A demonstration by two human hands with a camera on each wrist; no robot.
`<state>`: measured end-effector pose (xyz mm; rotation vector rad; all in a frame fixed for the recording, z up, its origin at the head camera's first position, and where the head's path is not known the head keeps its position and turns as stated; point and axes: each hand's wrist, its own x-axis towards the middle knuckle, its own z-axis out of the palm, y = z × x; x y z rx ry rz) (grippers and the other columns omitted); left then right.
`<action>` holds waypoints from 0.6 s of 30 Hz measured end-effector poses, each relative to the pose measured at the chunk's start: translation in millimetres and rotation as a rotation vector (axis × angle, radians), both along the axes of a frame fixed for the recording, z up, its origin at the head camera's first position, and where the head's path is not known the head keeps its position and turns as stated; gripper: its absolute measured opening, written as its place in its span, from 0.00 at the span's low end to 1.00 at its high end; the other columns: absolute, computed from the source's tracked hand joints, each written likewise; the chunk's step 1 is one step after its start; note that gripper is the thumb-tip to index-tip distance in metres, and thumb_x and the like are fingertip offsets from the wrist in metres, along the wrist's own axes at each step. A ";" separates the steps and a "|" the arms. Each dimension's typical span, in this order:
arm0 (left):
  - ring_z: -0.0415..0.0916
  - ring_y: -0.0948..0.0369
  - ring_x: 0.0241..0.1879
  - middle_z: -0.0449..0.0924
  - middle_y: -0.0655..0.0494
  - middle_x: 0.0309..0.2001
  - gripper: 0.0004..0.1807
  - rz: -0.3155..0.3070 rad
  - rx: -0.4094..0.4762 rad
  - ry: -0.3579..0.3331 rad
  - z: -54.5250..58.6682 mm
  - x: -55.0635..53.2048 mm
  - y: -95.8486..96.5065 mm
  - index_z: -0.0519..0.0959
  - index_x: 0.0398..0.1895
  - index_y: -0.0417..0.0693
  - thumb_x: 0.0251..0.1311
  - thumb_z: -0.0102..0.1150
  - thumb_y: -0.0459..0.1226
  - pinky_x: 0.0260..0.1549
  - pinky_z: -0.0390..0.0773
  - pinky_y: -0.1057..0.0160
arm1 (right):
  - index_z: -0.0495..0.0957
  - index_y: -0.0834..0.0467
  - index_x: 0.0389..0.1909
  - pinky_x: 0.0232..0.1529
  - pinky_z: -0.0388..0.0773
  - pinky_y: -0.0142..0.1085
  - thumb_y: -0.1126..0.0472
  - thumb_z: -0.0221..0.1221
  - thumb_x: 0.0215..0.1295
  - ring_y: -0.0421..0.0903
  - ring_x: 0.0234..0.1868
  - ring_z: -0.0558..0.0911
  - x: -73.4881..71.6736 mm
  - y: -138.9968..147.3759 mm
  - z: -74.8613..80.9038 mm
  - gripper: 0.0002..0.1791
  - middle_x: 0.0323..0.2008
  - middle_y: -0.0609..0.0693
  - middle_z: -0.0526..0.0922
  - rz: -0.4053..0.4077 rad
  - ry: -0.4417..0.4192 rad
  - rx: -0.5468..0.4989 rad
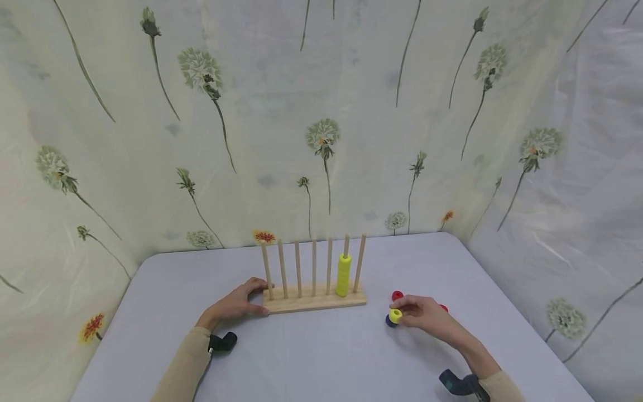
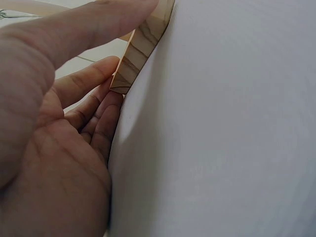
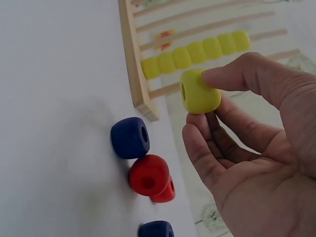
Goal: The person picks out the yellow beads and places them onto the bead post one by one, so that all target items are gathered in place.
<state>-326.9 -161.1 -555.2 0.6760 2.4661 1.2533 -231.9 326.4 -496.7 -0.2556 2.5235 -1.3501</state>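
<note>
My right hand (image 1: 431, 319) pinches a yellow bead (image 3: 202, 93) between thumb and fingers, above the tabletop and right of a wooden peg stand (image 1: 313, 304). The stand has a flat base and several upright pegs. Several yellow beads (image 1: 344, 276) are stacked on the second peg from the right; the other pegs are bare. My left hand (image 1: 233, 303) holds the left end of the base, thumb in front and fingers behind. Below the held bead, a dark blue bead (image 3: 129, 138) and a red bead (image 3: 148, 174) lie on the table, touching each other.
Another red bead (image 3: 165, 191) lies behind the first, and a second blue bead (image 3: 156, 229) is partly cut off in the right wrist view. A white cloth covers the table (image 1: 301, 357). A dandelion-print curtain (image 1: 281, 123) hangs behind and along the sides.
</note>
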 end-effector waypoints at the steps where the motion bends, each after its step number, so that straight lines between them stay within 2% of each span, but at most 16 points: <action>1: 0.62 0.56 0.63 0.67 0.56 0.60 0.36 0.003 0.002 -0.002 -0.1 0.3 -0.1 0.74 0.60 0.54 0.45 0.75 0.49 0.65 0.58 0.46 | 0.78 0.61 0.51 0.48 0.80 0.32 0.57 0.67 0.58 0.49 0.50 0.79 -0.4 -2.0 1.7 0.22 0.49 0.53 0.82 0.004 0.008 0.003; 7: 0.61 0.55 0.64 0.67 0.56 0.60 0.36 0.015 -0.002 -0.005 0.3 1.2 0.7 0.73 0.60 0.54 0.44 0.75 0.49 0.66 0.57 0.45 | 0.78 0.61 0.51 0.46 0.79 0.30 0.58 0.66 0.59 0.46 0.48 0.80 -1.3 -15.9 11.6 0.20 0.49 0.53 0.82 0.026 0.041 0.013; 18: 0.60 0.55 0.65 0.66 0.55 0.62 0.38 0.014 -0.014 -0.017 1.2 2.3 0.5 0.72 0.62 0.52 0.45 0.74 0.50 0.66 0.57 0.44 | 0.78 0.60 0.49 0.46 0.78 0.28 0.58 0.66 0.59 0.49 0.49 0.79 -6.8 -36.2 28.0 0.19 0.48 0.54 0.81 0.068 0.097 -0.014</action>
